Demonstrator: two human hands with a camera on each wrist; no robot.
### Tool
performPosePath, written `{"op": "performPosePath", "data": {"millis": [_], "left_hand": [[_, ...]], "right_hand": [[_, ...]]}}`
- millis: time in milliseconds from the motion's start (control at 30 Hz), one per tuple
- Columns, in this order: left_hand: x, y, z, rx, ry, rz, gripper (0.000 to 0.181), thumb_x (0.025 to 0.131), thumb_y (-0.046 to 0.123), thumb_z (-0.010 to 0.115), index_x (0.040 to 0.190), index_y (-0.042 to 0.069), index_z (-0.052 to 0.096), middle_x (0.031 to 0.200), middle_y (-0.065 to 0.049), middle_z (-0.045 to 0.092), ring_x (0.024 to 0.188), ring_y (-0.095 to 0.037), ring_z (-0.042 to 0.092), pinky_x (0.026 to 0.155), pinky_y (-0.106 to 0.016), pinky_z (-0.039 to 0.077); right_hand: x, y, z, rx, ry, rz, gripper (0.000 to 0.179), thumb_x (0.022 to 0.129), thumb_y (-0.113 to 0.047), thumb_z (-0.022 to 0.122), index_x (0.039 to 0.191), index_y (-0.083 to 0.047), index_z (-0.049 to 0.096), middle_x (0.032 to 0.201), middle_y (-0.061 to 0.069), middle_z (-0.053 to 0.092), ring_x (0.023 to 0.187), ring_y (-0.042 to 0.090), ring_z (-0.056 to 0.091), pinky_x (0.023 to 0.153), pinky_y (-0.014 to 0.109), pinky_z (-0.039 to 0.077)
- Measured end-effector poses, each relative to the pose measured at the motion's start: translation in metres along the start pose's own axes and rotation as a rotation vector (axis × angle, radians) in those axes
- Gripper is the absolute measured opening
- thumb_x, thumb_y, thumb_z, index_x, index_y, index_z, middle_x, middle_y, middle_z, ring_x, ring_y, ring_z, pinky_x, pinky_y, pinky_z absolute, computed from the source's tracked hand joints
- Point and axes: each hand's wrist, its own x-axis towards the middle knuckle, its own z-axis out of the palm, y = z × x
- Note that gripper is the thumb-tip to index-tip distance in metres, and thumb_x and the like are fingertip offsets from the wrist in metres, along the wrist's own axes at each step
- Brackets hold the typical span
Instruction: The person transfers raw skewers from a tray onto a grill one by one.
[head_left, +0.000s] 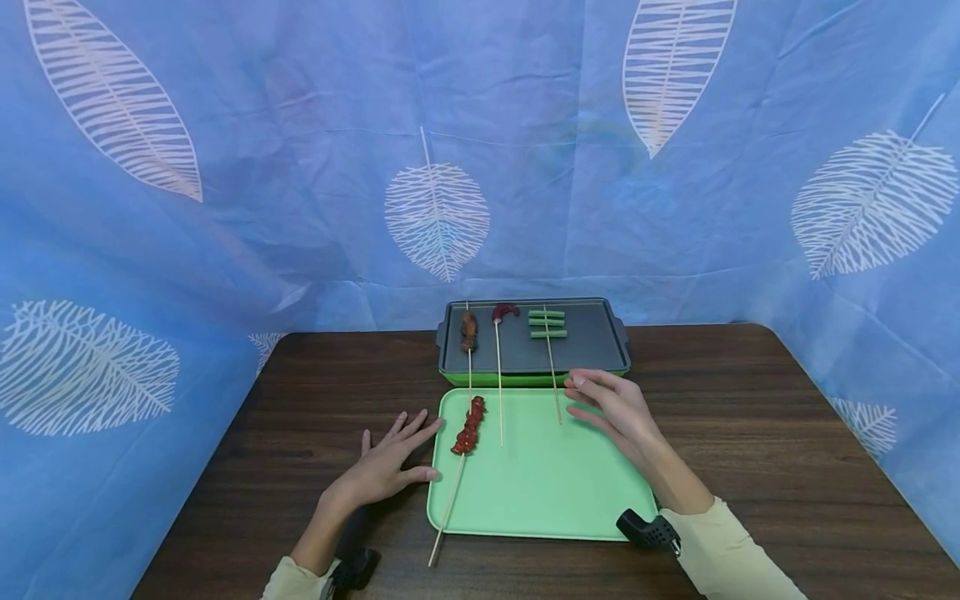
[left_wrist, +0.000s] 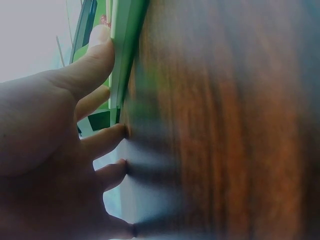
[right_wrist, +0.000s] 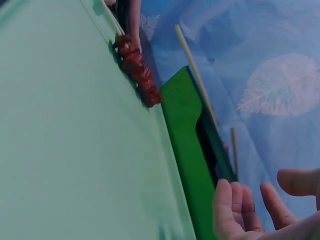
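My left hand lies spread at the left edge of a light green tray; its thumb is at the rim, and several fingertips meet the table in the left wrist view. Beside it, a skewer of red meat pieces lies slanted on the tray, its stick passing over the front edge. My right hand hovers over the tray's back right, close to the stick of a skewer with green bean-like pieces. In the right wrist view its thumb stands apart from the loosely bent fingers, with nothing between them.
Behind the tray is a dark grill pan with a green base. On it rest the green skewer, a brown meat skewer and a curled dark red one, sticks toward the tray. A blue leaf-patterned cloth hangs behind the wooden table.
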Motion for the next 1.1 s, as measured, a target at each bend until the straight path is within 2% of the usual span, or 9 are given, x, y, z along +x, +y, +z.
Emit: {"op": "performPosePath", "data": {"millis": [133, 267, 367, 500, 633, 767, 900, 1100], "left_hand": [[-0.001, 0.001, 0.0, -0.016, 0.001, 0.006, 0.08, 0.096, 0.045, 0.069, 0.164, 0.024, 0.031, 0.17, -0.014, 0.016, 0.155, -0.045, 0.003, 0.104, -0.084, -0.008], [-0.002, 0.004, -0.002, -0.017, -0.006, 0.01, 0.079, 0.097, 0.043, 0.069, 0.163, 0.02, 0.033, 0.17, -0.017, 0.017, 0.154, -0.047, 0.004, 0.103, -0.085, -0.009], [-0.002, 0.004, -0.002, -0.007, -0.019, 0.004, 0.079, 0.098, 0.045, 0.068, 0.164, 0.022, 0.032, 0.17, -0.015, 0.015, 0.155, -0.046, 0.003, 0.103, -0.085, -0.009], [-0.001, 0.004, -0.002, -0.002, -0.02, 0.008, 0.078, 0.098, 0.046, 0.067, 0.164, 0.023, 0.031, 0.17, -0.015, 0.015, 0.155, -0.045, 0.003, 0.103, -0.085, -0.009], [-0.002, 0.003, -0.002, -0.006, -0.014, 0.004, 0.078, 0.098, 0.044, 0.068, 0.164, 0.022, 0.032, 0.17, -0.015, 0.016, 0.155, -0.045, 0.003, 0.103, -0.085, -0.009], [-0.002, 0.003, -0.002, 0.002, -0.016, 0.006, 0.078, 0.098, 0.044, 0.068, 0.164, 0.022, 0.032, 0.17, -0.016, 0.017, 0.155, -0.046, 0.003, 0.103, -0.085, -0.009], [-0.001, 0.001, -0.002, 0.004, -0.016, 0.011, 0.078, 0.098, 0.045, 0.067, 0.164, 0.022, 0.031, 0.17, -0.016, 0.016, 0.155, -0.046, 0.003, 0.102, -0.085, -0.009], [-0.001, 0.001, -0.001, 0.013, -0.018, 0.01, 0.078, 0.098, 0.046, 0.066, 0.164, 0.023, 0.031, 0.17, -0.015, 0.017, 0.155, -0.045, 0.003, 0.103, -0.085, -0.009]], "right_hand": [[-0.021, 0.0, -0.005, -0.043, 0.014, -0.035, 0.058, 0.106, -0.025, 0.061, 0.151, 0.006, 0.041, 0.129, 0.01, 0.063, 0.114, 0.018, 0.066, 0.098, 0.037, 0.054], [-0.044, 0.003, -0.006, -0.054, 0.009, -0.028, 0.053, 0.105, -0.028, 0.063, 0.144, 0.004, 0.048, 0.124, 0.011, 0.064, 0.112, 0.024, 0.066, 0.096, 0.037, 0.056], [-0.06, 0.011, -0.004, -0.052, -0.043, 0.013, 0.047, 0.105, -0.026, 0.064, 0.14, 0.003, 0.052, 0.124, 0.015, 0.065, 0.111, 0.025, 0.066, 0.095, 0.038, 0.056], [-0.076, 0.023, -0.003, -0.057, -0.136, 0.056, 0.049, 0.105, -0.021, 0.063, 0.142, 0.008, 0.048, 0.13, 0.023, 0.062, 0.11, 0.025, 0.067, 0.096, 0.041, 0.056], [-0.085, 0.033, 0.002, -0.052, -0.214, 0.059, 0.052, 0.106, -0.019, 0.06, 0.145, 0.011, 0.043, 0.135, 0.027, 0.059, 0.116, 0.028, 0.066, 0.098, 0.043, 0.054], [-0.09, 0.043, 0.011, -0.016, -0.31, 0.081, 0.053, 0.107, -0.017, 0.057, 0.149, 0.01, 0.04, 0.138, 0.025, 0.058, 0.124, 0.031, 0.063, 0.101, 0.044, 0.052], [-0.095, 0.053, 0.027, 0.052, -0.391, 0.137, 0.057, 0.108, -0.016, 0.056, 0.153, 0.01, 0.033, 0.14, 0.024, 0.058, 0.127, 0.031, 0.061, 0.103, 0.044, 0.051], [-0.097, 0.067, 0.055, 0.147, -0.445, 0.246, 0.062, 0.107, -0.017, 0.057, 0.155, 0.01, 0.029, 0.139, 0.024, 0.058, 0.13, 0.032, 0.058, 0.102, 0.047, 0.051]]}}
